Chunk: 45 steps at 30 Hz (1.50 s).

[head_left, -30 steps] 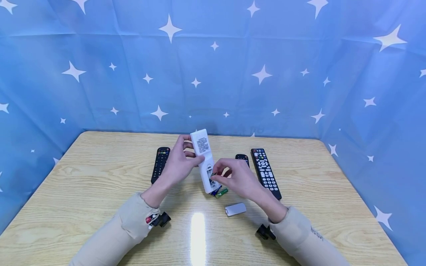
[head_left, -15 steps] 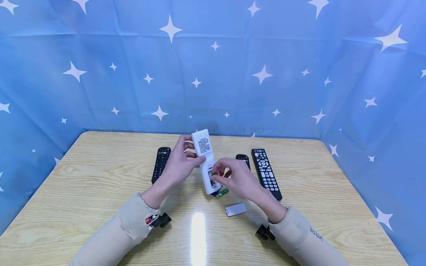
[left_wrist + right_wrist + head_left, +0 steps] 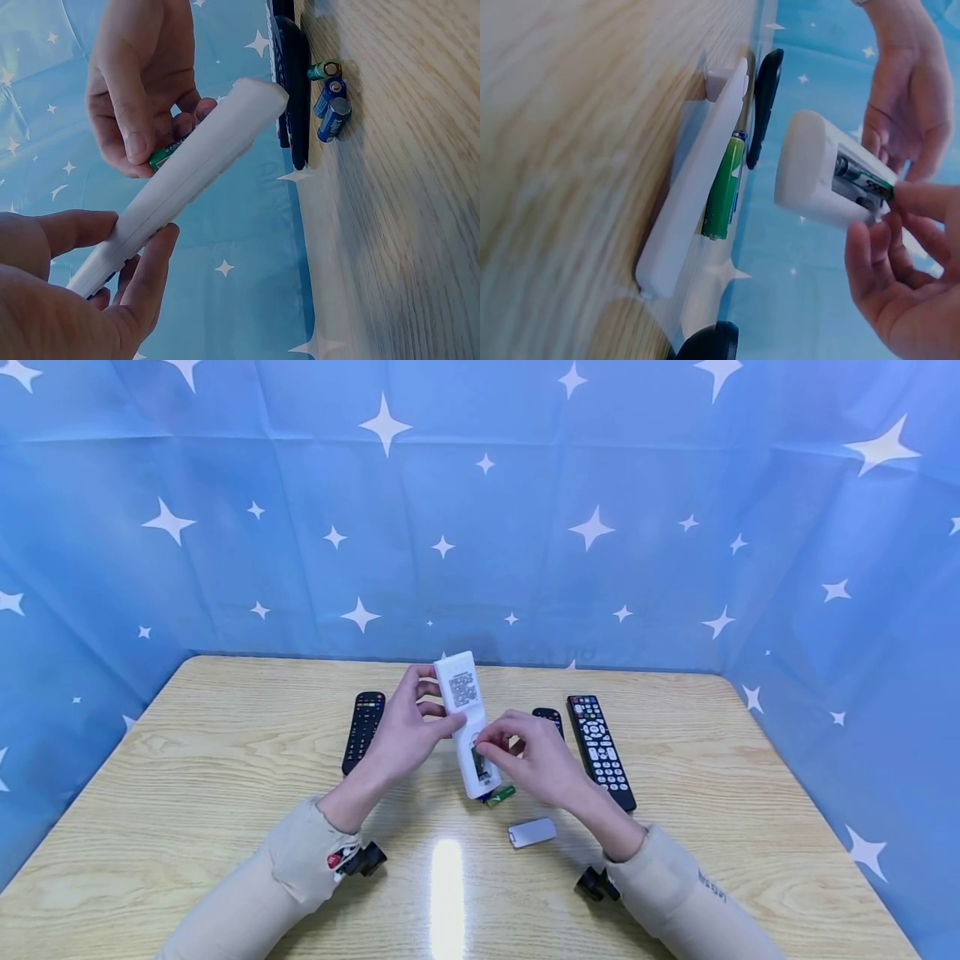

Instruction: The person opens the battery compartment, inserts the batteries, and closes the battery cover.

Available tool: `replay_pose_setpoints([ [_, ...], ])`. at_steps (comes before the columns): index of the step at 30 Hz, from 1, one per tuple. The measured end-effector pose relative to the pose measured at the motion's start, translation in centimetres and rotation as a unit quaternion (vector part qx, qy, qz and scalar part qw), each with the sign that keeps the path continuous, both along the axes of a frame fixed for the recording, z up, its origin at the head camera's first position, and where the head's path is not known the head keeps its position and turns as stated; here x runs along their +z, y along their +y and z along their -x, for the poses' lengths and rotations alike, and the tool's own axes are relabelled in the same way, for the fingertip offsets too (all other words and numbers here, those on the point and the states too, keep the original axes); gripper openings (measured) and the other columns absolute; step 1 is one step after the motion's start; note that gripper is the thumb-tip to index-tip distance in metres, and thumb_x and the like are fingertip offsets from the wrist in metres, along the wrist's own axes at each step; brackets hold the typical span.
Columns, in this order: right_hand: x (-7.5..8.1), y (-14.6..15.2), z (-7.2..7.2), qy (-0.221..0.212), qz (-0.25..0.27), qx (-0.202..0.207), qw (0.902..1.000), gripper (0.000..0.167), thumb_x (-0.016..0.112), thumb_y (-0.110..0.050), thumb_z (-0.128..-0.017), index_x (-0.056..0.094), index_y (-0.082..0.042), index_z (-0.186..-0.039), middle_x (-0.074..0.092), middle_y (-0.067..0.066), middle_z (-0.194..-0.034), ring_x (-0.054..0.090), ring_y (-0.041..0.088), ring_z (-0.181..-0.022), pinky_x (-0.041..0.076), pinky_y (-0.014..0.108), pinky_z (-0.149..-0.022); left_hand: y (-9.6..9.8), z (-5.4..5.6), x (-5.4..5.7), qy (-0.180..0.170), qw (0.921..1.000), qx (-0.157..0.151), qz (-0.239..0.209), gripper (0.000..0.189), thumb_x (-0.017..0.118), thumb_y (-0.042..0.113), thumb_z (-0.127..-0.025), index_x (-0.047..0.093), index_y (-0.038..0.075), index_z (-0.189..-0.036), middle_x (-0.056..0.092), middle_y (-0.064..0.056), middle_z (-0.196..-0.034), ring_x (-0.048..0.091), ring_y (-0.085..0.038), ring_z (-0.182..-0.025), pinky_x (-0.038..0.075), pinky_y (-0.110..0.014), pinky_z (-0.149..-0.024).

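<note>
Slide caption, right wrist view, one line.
Right hand pinches a battery in the open-backed white remote the left hand holds; loose cover and green battery on the table.

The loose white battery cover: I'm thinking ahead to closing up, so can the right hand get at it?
Probably yes: the cover lies on the table with nothing on top, though the right hand is busy at the white remote and would need freeing first.
</note>
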State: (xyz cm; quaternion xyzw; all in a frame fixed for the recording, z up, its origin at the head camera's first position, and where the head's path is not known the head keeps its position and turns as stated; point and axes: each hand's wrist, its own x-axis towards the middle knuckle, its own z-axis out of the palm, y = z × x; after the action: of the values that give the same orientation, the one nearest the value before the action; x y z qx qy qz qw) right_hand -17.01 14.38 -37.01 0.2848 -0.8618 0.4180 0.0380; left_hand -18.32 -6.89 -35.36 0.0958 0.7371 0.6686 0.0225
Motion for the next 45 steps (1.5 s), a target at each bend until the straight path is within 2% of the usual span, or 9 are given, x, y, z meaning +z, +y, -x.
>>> replay_pose_setpoints([
  [2, 0.0, -0.1, 0.0, -0.014, 0.009, -0.013, 0.9998, 0.004, 0.074, -0.014, -0.097, 0.073, -0.014, -0.101, 0.062, -0.005, -0.086, 0.059, 0.013, -0.077, 0.057, 0.030, -0.067, 0.0, 0.0, 0.0, 0.002, 1.0000, -0.001, 0.000, 0.060, 0.073, -0.008, -0.089, 0.042, 0.005, -0.138, 0.059, -0.019, -0.120, 0.067, -0.031, -0.097, 0.061, -0.039, -0.079],
  [7, -0.1, -0.3, 0.3, -0.060, 0.035, -0.050, 0.9963, 0.032, 0.079, -0.016, -0.093, 0.060, -0.008, -0.118, 0.061, 0.007, -0.098, 0.058, 0.019, -0.087, 0.058, 0.036, -0.075, 0.1, 0.0, 0.0, 0.005, 1.0000, -0.001, 0.002, 0.058, 0.073, -0.008, -0.090, 0.042, 0.005, -0.138, 0.060, -0.019, -0.120, 0.067, -0.031, -0.098, 0.061, -0.038, -0.080],
  [9, -0.2, -0.2, 0.4, -0.084, 0.039, -0.053, 0.9943, 0.043, 0.079, -0.019, -0.093, 0.056, -0.005, -0.126, 0.061, 0.010, -0.105, 0.058, 0.021, -0.094, 0.057, 0.039, -0.079, 0.1, 0.0, 0.0, 0.008, 1.0000, -0.001, 0.000, 0.058, 0.072, -0.009, -0.090, 0.042, 0.004, -0.137, 0.060, -0.019, -0.119, 0.068, -0.031, -0.098, 0.061, -0.039, -0.081],
  [12, -0.2, 0.0, 0.5, -0.128, 0.042, -0.042, 0.9900, 0.048, 0.075, -0.022, -0.096, 0.052, -0.004, -0.135, 0.061, 0.011, -0.113, 0.060, 0.023, -0.102, 0.054, 0.042, -0.085, 0.1, 0.0, 0.0, 0.011, 0.9999, -0.002, -0.006, 0.058, 0.072, -0.010, -0.089, 0.042, 0.004, -0.137, 0.060, -0.019, -0.119, 0.068, -0.031, -0.097, 0.061, -0.041, -0.081],
  [17, 0.0, 0.1, 0.6, -0.185, 0.042, -0.008, 0.9818, 0.041, 0.066, -0.023, -0.103, 0.052, -0.005, -0.136, 0.063, 0.009, -0.119, 0.062, 0.024, -0.109, 0.052, 0.044, -0.091, 0.1, 0.0, 0.1, 0.015, 0.9998, -0.004, -0.012, 0.059, 0.072, -0.010, -0.089, 0.042, 0.006, -0.137, 0.060, -0.017, -0.119, 0.068, -0.030, -0.097, 0.061, -0.042, -0.081],
  [23, 0.2, 0.2, 0.7, -0.223, 0.052, 0.015, 0.9734, 0.034, 0.062, -0.023, -0.105, 0.055, -0.004, -0.133, 0.063, 0.010, -0.121, 0.062, 0.025, -0.111, 0.052, 0.043, -0.094, 0.1, -0.1, 0.4, 0.019, 0.9998, 0.002, -0.011, 0.059, 0.073, -0.010, -0.089, 0.042, 0.005, -0.137, 0.061, -0.018, -0.118, 0.068, -0.031, -0.097, 0.060, -0.047, -0.082],
  [35, 0.2, 0.4, 1.0, -0.270, 0.105, 0.048, 0.9559, 0.035, 0.062, -0.019, -0.105, 0.051, -0.004, -0.134, 0.063, 0.015, -0.115, 0.063, 0.028, -0.104, 0.053, 0.042, -0.089, 0.4, -0.5, 0.6, 0.026, 0.9996, 0.004, -0.007, 0.059, 0.073, -0.011, -0.088, 0.043, 0.004, -0.137, 0.062, -0.018, -0.117, 0.068, -0.030, -0.096, 0.061, -0.041, -0.079],
  [45, 0.1, 0.6, 1.2, -0.288, 0.118, 0.068, 0.9480, 0.034, 0.062, -0.019, -0.104, 0.051, -0.006, -0.134, 0.063, 0.017, -0.114, 0.064, 0.030, -0.105, 0.055, 0.044, -0.089, 0.6, -0.7, 0.8, 0.039, 0.9992, 0.008, 0.008, 0.056, 0.074, -0.009, -0.089, 0.045, 0.006, -0.134, 0.063, -0.015, -0.112, 0.069, -0.027, -0.094, 0.061, -0.037, -0.076],
])
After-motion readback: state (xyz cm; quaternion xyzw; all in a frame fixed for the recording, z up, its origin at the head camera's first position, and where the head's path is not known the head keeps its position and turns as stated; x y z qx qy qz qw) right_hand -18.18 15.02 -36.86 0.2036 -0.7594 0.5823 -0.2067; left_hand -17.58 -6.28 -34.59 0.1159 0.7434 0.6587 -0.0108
